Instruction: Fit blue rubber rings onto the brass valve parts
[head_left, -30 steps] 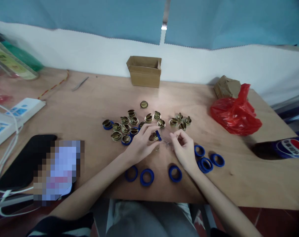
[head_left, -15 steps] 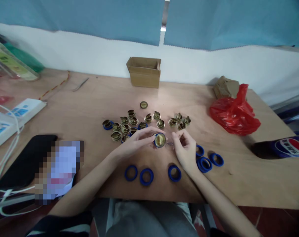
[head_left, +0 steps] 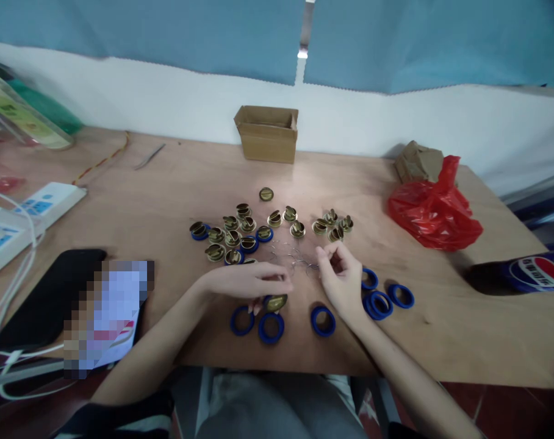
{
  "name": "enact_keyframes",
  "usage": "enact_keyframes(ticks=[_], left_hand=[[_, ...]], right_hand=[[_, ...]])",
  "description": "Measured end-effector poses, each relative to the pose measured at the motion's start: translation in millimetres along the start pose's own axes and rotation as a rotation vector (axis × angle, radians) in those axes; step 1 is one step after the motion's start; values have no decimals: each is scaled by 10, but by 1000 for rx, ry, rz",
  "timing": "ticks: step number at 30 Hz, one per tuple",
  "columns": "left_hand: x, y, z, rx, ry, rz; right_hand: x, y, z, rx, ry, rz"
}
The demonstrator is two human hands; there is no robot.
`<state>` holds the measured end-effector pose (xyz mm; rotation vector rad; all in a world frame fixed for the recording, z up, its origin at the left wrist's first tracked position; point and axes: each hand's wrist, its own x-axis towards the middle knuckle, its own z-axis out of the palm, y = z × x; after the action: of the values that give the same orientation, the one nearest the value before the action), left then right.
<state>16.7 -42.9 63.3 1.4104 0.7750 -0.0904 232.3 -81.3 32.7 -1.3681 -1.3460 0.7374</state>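
"Both hands are working over the table (head_left: 442, 347); which one is holding something?"

"The left hand (head_left: 247, 285) is pinching a brass-coloured piece (head_left: 277, 303), which is showing just beneath its fingertips."

"And the right hand (head_left: 343, 274)?"

"It is curling narrow, thumb and fingers close together. Some wire is showing beside them, but I cannot tell whether they are gripping any."

"Which way is the piece lying?"

"From the right hand, it is lying leftward and nearer the body, so the left is plainly the nearer one. Its visible oval is running roughly left to right. A pair of blue rings (head_left: 271, 339) is lying just below it in view; I cannot tell if they are touching."

"What is surrounding all this?"

"Blue cloth (head_left: 190, 36) is covering the upper wall. On the table, a red bag (head_left: 435, 213) is slumping at the right and an open cardboard box (head_left: 270, 143) is standing at the back."

"And the smaller things?"

"More brass-coloured pieces (head_left: 232, 238) are spreading across the middle, some sitting on blue rings. Loose rings (head_left: 401, 305) are lying by the right wrist, and thin wires (head_left: 299, 263) are lying between the hands."
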Motion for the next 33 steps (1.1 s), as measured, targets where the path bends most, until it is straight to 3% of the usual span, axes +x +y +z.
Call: enact_keyframes(ticks=[2,9,15,23,28,30,33], left_hand=[[13,-9,26,102,-13,19],[86,-111,14,351,143,252],[152,-209,48,546,171,396],[91,-193,79,617,226,338],[36,-89,63,498,253,344],[8,-24,43,415,341,385],[-73,46,-46,357,634,421]], right_hand=[[1,3,-1,-6,-8,4],[3,-25,11,-87,-20,-67],[-14,-70,8,-142,-48,-128],[-1,-140,5,-168,-69,-171],[-4,-172,-3,-192,-93,-172],[3,-164,-5,-212,-111,-179],[13,-104,6,-256,-196,-178]])
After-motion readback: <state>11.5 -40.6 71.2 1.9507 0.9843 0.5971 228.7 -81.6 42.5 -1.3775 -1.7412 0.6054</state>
